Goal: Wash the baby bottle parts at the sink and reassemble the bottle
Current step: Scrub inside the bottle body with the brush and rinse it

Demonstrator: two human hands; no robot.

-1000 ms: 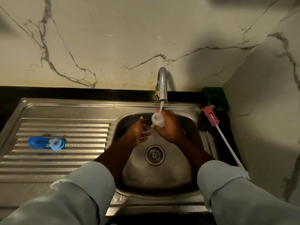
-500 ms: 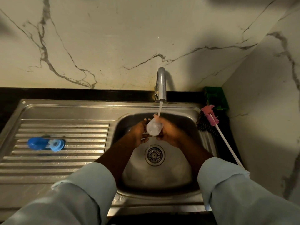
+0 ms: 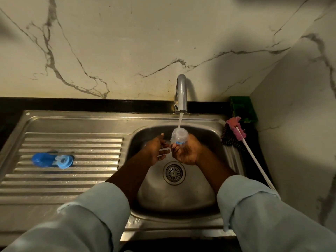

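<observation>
The right hand (image 3: pixel 185 151) holds the clear bottle (image 3: pixel 179 136) with its fingers curled around the low end. The bottle's open mouth points up, right under the water (image 3: pixel 180 120) that runs from the tap (image 3: pixel 182 95). The left hand (image 3: pixel 156 150) is beside it, at 9 o'clock from the bottle, with fingers straight and holding nothing. Both hands are over the sink bowl (image 3: pixel 209 135), above the drain (image 3: pixel 174 172). The blue cap (image 3: pixel 43 159) and blue ring (image 3: pixel 64 161) lie on the ribbed draining board (image 3: pixel 72 179), far off at 9 o'clock. A pink brush (image 3: pixel 236 125) leans at 3 o'clock.
</observation>
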